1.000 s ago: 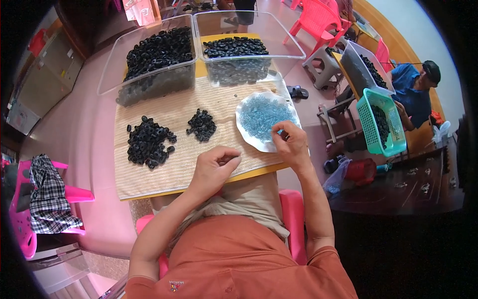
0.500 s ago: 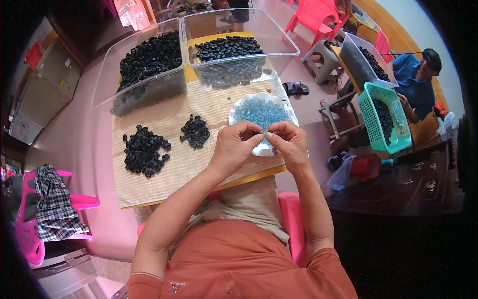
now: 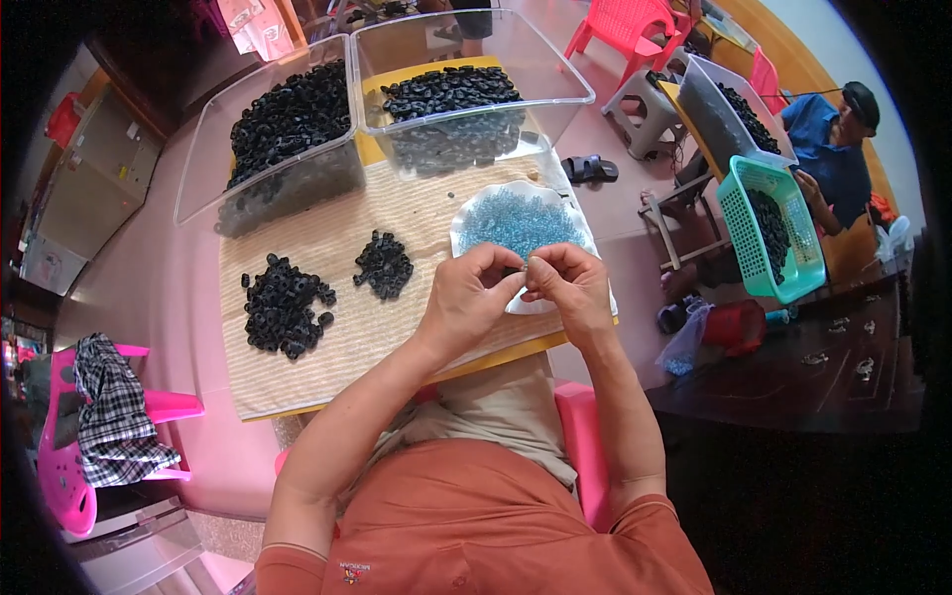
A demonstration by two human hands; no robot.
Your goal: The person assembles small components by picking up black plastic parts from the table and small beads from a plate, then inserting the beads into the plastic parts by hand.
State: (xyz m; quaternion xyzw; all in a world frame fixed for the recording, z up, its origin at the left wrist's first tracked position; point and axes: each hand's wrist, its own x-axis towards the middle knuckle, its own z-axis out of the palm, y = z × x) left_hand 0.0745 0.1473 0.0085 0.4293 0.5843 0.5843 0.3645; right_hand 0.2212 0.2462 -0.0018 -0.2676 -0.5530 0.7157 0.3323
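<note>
My left hand [image 3: 474,290] and my right hand [image 3: 570,286] meet fingertip to fingertip over the near side of a white scalloped plate [image 3: 462,238]. Both are closed in a pinch. Whatever sits between the fingertips is too small and covered to name. Small clear-blue pieces [image 3: 524,220] fill the plate just beyond my fingers. To the left on the ribbed beige mat [image 3: 372,332] lie a larger pile of small black parts [image 3: 283,305] and a smaller pile of similar black parts [image 3: 384,265].
Two clear plastic bins [image 3: 349,149] [image 3: 585,101] of black parts stand along the table's far side. At right, a person in a blue shirt [image 3: 818,139] sits by a green basket [image 3: 734,223] and another bin [image 3: 699,99]. A pink chair [image 3: 164,404] is at left.
My hands stay pinched together over the plate, with small shifts of the fingers. The whole view has tilted slightly; the piles look the same.
</note>
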